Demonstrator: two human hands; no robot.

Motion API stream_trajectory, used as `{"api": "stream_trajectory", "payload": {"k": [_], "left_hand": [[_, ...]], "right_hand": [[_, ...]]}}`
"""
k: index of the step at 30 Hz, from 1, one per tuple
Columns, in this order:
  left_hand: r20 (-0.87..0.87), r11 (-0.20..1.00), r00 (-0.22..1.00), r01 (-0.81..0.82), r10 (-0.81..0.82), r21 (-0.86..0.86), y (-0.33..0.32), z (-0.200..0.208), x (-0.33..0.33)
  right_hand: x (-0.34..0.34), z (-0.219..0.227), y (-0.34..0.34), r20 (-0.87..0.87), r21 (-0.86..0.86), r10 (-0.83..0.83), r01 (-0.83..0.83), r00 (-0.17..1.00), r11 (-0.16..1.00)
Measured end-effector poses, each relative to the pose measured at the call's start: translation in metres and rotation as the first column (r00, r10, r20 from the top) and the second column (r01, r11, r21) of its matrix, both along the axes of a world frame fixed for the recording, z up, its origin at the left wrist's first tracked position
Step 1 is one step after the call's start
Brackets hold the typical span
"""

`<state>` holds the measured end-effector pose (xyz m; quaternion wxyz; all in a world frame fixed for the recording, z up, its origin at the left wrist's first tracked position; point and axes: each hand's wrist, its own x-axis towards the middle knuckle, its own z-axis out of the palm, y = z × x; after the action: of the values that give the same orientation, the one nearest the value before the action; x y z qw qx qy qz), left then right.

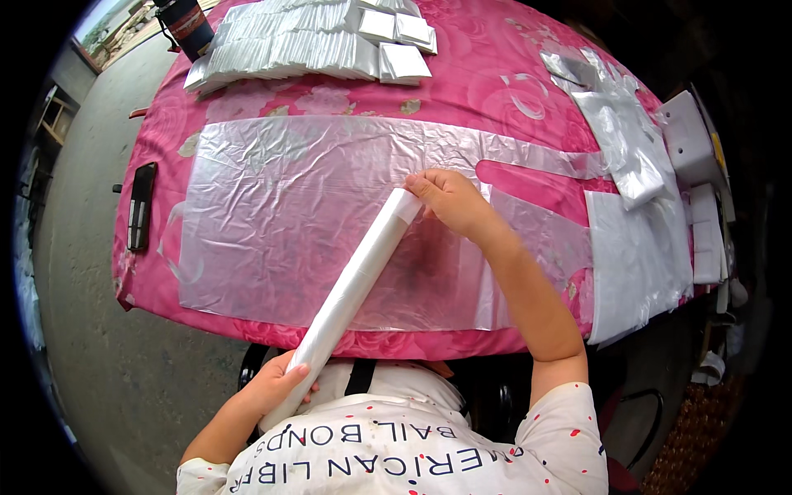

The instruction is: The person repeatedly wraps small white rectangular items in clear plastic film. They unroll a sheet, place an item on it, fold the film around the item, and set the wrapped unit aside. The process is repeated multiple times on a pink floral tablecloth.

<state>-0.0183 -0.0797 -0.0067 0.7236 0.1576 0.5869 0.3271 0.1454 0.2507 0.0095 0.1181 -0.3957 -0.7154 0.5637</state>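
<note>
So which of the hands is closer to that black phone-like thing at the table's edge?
Left. The left hand grips the white roll's near end, below the black device; the right hand holds the roll's far end, farther across the table.

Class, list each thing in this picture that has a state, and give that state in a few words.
Plastic roll: rolled up, tilted, held at both ends.
Left hand: closed around the roll's near end.
Right hand: gripping the roll's far end.
Clear plastic sheet: spread flat, wrinkled, on the pink tablecloth.
Folded white packets: stacked in rows.
Black phone: lying flat at the table edge.
</note>
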Motion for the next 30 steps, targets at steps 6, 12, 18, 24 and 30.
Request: {"api": "stream_trajectory", "payload": {"k": [6, 12, 18, 24, 30], "left_hand": [[0.022, 0.999, 1.000, 0.009, -0.008, -0.038, 0.002, 0.005, -0.003], [0.005, 0.999, 1.000, 0.031, -0.031, -0.009, 0.002, 0.007, -0.002], [0.041, 0.985, 0.987, 0.156, -0.153, -0.075, -0.020, 0.013, -0.027], [-0.059, 0.810, 0.810, 0.586, -0.584, 0.018, -0.029, 0.016, -0.074], [-0.639, 0.574, 0.501, 0.811, -0.584, 0.112, 0.062, 0.060, -0.057]], "right_hand": [[0.002, 0.002, 0.007, 0.023, -0.378, 0.169, -0.148, 0.985, 0.914], [0.012, -0.006, 0.012, -0.038, -0.231, 0.043, -0.051, 0.998, 0.972], [0.066, -0.016, 0.085, 0.011, 0.272, -0.274, 0.260, 0.962, 0.926], [0.113, -0.025, 0.130, -0.067, 0.401, -0.427, 0.416, 0.902, 0.816], [0.070, -0.032, 0.103, -0.140, 0.327, -0.227, 0.261, 0.964, 0.908]]}}
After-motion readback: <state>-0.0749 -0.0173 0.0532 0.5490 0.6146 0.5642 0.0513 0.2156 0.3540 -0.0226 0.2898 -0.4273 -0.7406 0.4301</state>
